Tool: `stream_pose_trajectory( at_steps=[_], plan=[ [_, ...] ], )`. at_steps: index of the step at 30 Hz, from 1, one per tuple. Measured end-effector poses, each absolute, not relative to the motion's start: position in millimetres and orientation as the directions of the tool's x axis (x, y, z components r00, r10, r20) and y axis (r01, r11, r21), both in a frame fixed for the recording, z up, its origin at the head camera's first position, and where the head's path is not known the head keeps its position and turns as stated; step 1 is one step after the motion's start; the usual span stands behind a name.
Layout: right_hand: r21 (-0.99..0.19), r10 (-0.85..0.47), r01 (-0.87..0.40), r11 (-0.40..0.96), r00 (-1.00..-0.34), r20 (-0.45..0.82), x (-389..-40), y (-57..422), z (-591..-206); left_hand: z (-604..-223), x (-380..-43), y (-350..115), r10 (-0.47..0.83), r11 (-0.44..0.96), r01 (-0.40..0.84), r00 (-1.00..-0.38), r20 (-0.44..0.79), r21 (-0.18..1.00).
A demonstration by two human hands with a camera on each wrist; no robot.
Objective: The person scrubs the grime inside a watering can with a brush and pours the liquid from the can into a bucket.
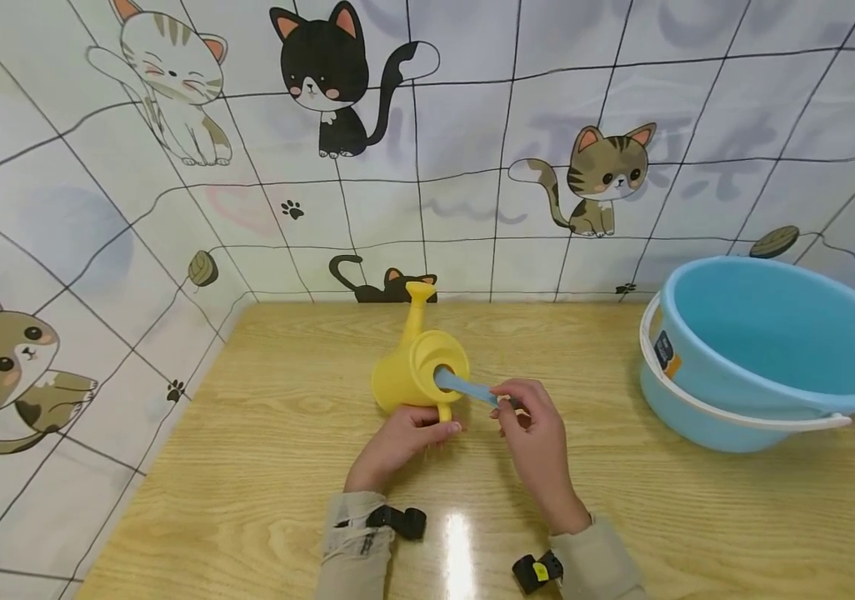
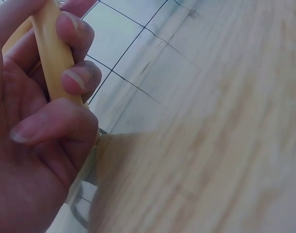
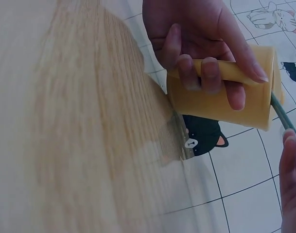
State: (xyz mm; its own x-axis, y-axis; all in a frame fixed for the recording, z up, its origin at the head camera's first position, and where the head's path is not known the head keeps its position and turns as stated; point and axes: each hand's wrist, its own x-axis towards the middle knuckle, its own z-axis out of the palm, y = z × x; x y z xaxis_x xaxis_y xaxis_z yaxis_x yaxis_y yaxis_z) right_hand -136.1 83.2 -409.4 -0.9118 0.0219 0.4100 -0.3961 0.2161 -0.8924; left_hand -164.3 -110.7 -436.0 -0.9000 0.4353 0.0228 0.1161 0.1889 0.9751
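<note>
Light-blue material is forming the slim tool (image 1: 475, 390) that the right hand (image 1: 536, 437) is pinching between thumb and fingertips, near its outer end. Fingers of the left hand (image 1: 405, 446) are wrapping the handle (image 2: 54, 53) of the yellow watering can (image 1: 396, 382), which is sitting just ahead of both hands. The tool's inner end is reaching past the rim (image 1: 438, 343) and is hiding inside. Caution: a pinch so far out is probably giving little control, so the tool could be slipping in or jamming. Side pressure could be tipping the can if the left grip is loosening. Beyond, the table (image 1: 270, 500) is running back to the printed wall covering (image 1: 465, 208); well apart, a basin (image 1: 735, 358) is resting over a bucket (image 1: 697, 423).
</note>
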Motion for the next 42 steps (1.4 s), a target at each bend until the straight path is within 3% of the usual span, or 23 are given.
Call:
stream_pose_trajectory(
  at_steps=[12,24,33,42],
  plan=[
    [-0.945,0.183,-0.270,0.187,-0.935,0.303,-136.8,88.1,-408.3,-435.3,-164.2,-110.7,0.437,0.207,0.101,-0.899,0.000,0.973],
    [-0.978,0.105,-0.172,0.116,-0.977,0.185,-137.8,88.3,-399.8,-436.2,-165.2,-111.6,0.437,0.182,0.084,-0.899,-0.004,0.980],
    [-0.972,0.066,-0.232,0.041,-0.970,0.234,-147.5,87.7,-420.7,-436.7,-166.3,-110.8,0.430,0.180,0.088,-0.903,0.002,0.980],
    [-0.992,0.075,-0.115,-0.047,-0.991,0.111,-156.3,95.8,-433.8,-436.9,-165.1,-111.7,0.440,0.200,0.084,-0.898,-0.013,0.976]
  ],
)
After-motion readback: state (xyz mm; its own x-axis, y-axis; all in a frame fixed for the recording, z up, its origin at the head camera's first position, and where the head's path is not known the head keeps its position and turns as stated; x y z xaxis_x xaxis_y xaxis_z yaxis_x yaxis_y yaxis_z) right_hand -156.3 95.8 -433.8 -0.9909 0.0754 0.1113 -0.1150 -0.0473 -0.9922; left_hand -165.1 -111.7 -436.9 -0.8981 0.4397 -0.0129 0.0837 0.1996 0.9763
